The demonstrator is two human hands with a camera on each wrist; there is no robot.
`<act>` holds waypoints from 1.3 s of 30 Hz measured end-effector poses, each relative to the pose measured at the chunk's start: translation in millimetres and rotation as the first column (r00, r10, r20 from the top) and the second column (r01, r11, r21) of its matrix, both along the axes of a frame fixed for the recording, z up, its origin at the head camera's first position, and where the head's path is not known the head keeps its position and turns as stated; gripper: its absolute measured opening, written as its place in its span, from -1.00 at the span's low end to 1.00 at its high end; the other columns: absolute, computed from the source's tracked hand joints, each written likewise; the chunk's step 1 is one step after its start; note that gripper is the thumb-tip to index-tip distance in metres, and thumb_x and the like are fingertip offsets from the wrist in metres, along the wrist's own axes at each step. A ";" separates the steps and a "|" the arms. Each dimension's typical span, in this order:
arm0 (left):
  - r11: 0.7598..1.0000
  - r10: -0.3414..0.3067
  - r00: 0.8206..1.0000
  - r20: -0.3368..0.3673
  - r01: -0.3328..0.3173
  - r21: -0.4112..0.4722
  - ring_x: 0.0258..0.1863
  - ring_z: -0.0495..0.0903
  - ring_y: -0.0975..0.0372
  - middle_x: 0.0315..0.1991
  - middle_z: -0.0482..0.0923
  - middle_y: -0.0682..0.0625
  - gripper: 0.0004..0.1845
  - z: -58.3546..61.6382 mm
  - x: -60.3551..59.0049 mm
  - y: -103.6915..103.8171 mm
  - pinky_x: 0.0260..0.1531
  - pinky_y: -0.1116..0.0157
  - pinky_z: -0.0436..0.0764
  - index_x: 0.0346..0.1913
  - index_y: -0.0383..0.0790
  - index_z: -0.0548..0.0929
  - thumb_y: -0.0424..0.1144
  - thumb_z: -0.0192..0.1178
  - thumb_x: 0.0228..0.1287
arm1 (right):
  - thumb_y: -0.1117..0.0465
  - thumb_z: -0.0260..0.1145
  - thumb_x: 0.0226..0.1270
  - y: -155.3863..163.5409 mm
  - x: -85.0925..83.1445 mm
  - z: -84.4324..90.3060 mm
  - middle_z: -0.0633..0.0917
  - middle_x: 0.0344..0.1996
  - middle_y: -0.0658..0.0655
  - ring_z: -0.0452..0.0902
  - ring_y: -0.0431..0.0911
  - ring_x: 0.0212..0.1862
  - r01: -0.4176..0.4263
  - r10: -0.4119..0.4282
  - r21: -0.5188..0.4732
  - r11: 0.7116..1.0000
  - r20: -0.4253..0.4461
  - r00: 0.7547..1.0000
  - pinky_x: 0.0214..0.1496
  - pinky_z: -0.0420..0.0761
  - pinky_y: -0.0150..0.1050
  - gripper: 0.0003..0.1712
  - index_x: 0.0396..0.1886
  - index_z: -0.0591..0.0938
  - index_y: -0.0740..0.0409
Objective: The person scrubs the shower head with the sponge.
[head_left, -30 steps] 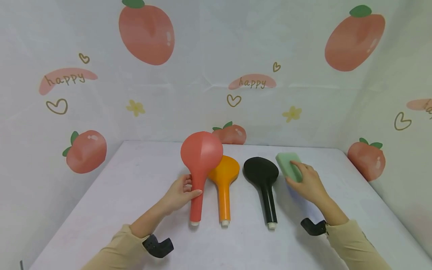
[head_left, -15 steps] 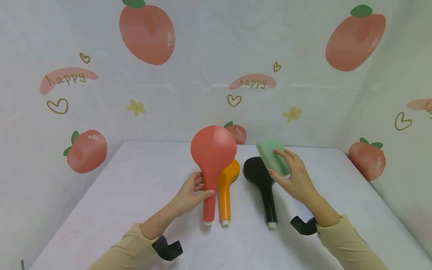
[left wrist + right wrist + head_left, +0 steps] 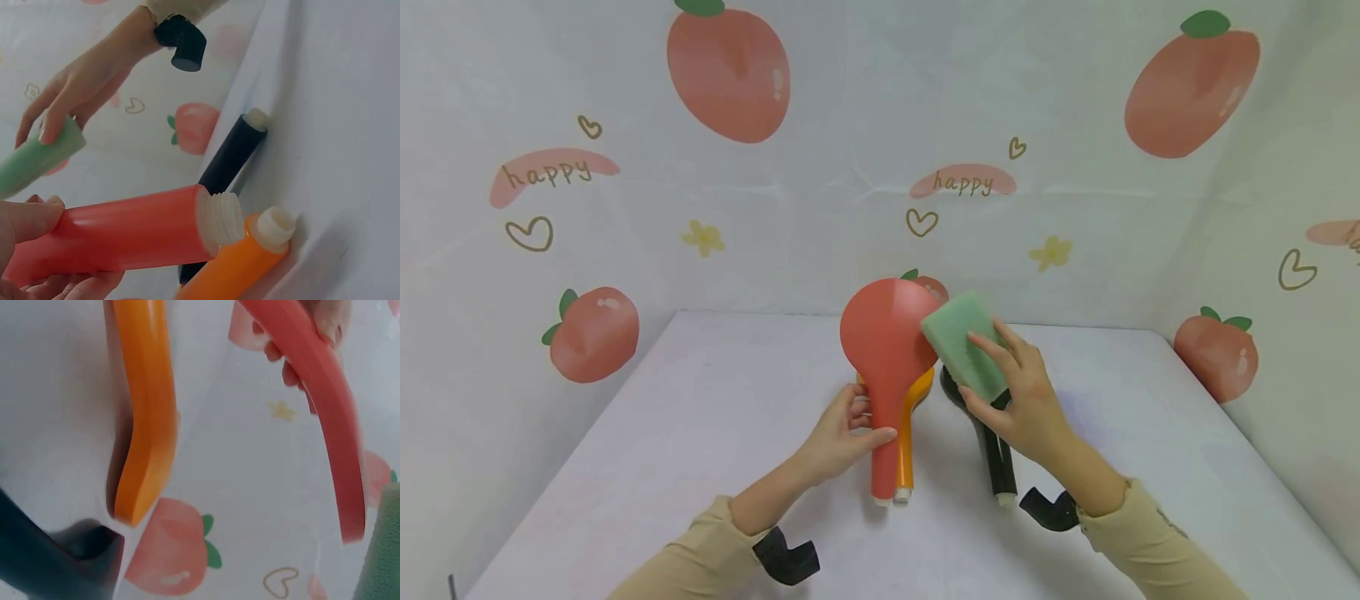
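Observation:
My left hand (image 3: 842, 433) grips the handle of a red shower head (image 3: 883, 329), raised above the table with its round head up. A white threaded end sticks out of its handle in the left wrist view. Between the thumb and fingers of my right hand (image 3: 1030, 404) is a pale green sponge (image 3: 962, 337). The sponge overlaps the red head's right edge in the head view; the right wrist view shows a narrow gap between sponge (image 3: 382, 550) and red shower head (image 3: 325, 381). My right hand itself does not show there.
Behind the red one lies an orange shower head (image 3: 906, 450), partly hidden. A black shower head (image 3: 998, 467) lies to its right, its head mostly covered by the sponge and right hand. The white table (image 3: 700, 392) meets a fruit-print backdrop (image 3: 820, 208) at the back.
The left hand has carried the red shower head rightward, in front of the orange one. The right hand has lifted the sponge from right of the black shower head leftward to the red head's edge.

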State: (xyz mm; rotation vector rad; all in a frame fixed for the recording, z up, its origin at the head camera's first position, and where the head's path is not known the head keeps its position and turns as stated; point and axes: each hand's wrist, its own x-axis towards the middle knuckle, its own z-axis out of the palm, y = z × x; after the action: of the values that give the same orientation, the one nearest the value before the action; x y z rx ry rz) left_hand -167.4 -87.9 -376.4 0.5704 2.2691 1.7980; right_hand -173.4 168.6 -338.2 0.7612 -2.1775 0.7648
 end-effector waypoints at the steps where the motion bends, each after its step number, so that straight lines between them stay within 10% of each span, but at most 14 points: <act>1: 1.000 -0.003 1.000 -0.006 0.003 0.004 -0.07 0.54 0.12 0.07 0.50 -0.29 -0.41 0.1 0.5 1.0 -0.06 0.38 0.61 0.18 -0.39 0.21 -0.25 0.26 0.19 | 0.25 0.40 -0.02 -2.1 0.1 -0.6 0.32 0.29 0.39 0.30 0.28 0.14 -0.014 0.014 0.011 1.000 -0.024 1.000 -0.13 0.53 0.11 -0.32 0.19 0.46 0.14; 7: 1.000 -0.008 0.999 -0.050 0.009 0.024 -0.07 0.53 0.11 0.03 0.52 -0.31 -0.42 -1.3 2.3 6.1 -0.10 0.49 0.57 0.16 -0.43 0.23 -0.30 0.26 0.18 | -0.08 0.09 0.31 -17.2 1.2 -2.8 0.38 0.20 0.43 0.35 0.26 0.12 -0.084 0.096 0.075 0.994 -0.172 0.980 -0.12 0.58 0.11 -0.51 0.09 0.54 0.11; 18: 0.999 -0.004 0.998 -0.058 0.006 0.038 -0.08 0.54 0.11 0.07 0.44 -0.27 -0.40 -2.6 3.9 11.5 -0.19 0.27 0.68 0.22 -0.36 0.22 -0.30 0.24 0.18 | 0.03 0.09 0.33 -35.6 -1.5 -11.4 0.47 0.08 0.44 0.42 0.21 0.08 -0.138 0.198 0.181 0.974 -0.370 0.908 -0.05 0.58 0.03 -0.66 -0.03 0.64 0.04; 31: 0.999 -0.012 0.997 -0.081 0.016 0.044 -0.07 0.53 0.08 0.07 0.44 -0.28 -0.37 -5.6 4.7 8.5 -0.20 0.34 0.66 0.25 -0.35 0.21 -0.31 0.25 0.18 | 0.01 0.06 0.33 -29.6 -1.8 -19.1 0.48 0.12 0.41 0.41 0.18 0.08 -0.095 0.195 0.260 0.961 -0.391 0.899 -0.01 0.50 0.02 -0.62 0.03 0.61 0.00; 39: 0.999 -0.005 0.997 -0.083 0.008 0.033 -0.11 0.55 0.11 0.02 0.53 -0.27 -0.39 -5.4 5.6 6.7 -0.11 0.35 0.63 0.18 -0.39 0.23 -0.31 0.29 0.15 | 0.01 0.05 0.36 -13.5 -14.6 -16.6 0.42 0.11 0.50 0.38 0.30 0.04 -0.059 0.095 0.110 0.992 -0.356 0.930 -0.07 0.45 0.16 -0.59 0.01 0.60 0.14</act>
State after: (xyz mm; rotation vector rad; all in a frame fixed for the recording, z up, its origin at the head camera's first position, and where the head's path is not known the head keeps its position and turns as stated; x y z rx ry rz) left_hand -161.9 -81.2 -381.8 0.6687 2.2914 1.8450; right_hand -188.1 155.1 -354.8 0.9609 -1.8696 0.5105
